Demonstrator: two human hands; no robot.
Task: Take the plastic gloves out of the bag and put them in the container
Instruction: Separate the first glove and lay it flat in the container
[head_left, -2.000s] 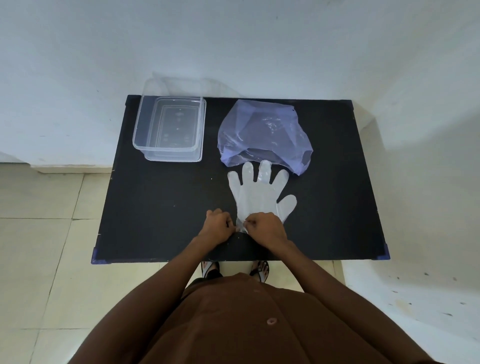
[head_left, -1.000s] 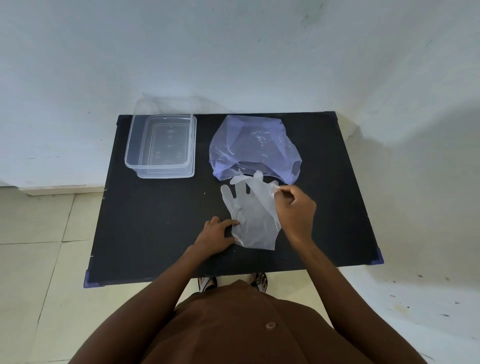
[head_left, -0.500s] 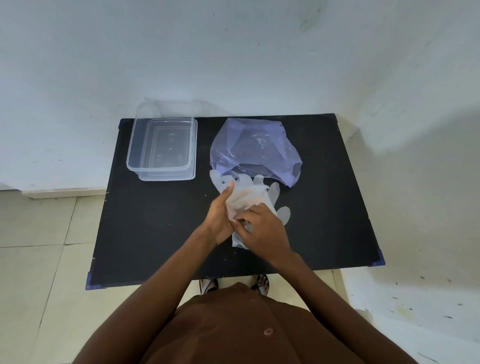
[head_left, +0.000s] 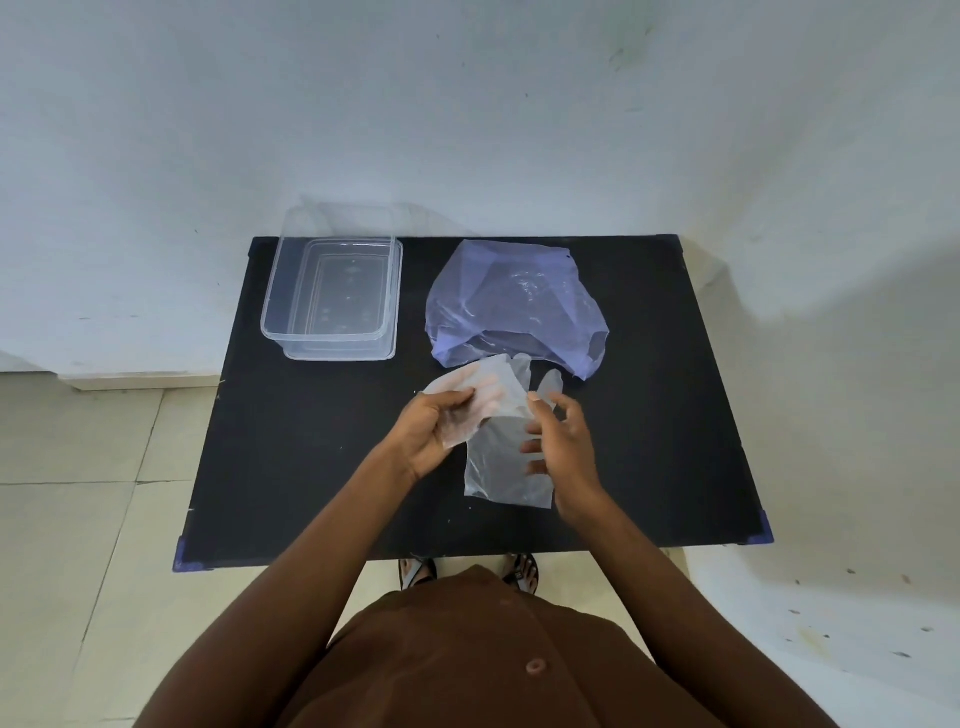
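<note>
Black table (head_left: 291, 467), wall side; gloves out of bag, not yet in container.
Purple bag (head_left: 514, 306) far right, empty clear container (head_left: 332, 296) far left, well apart; lower plastic glove (head_left: 501, 467) flat before me; my left hand (head_left: 431, 436) pinches a lifted glove (head_left: 475, 402); my right hand (head_left: 561, 447) hovers loose-fingered, gripping nothing.
</note>
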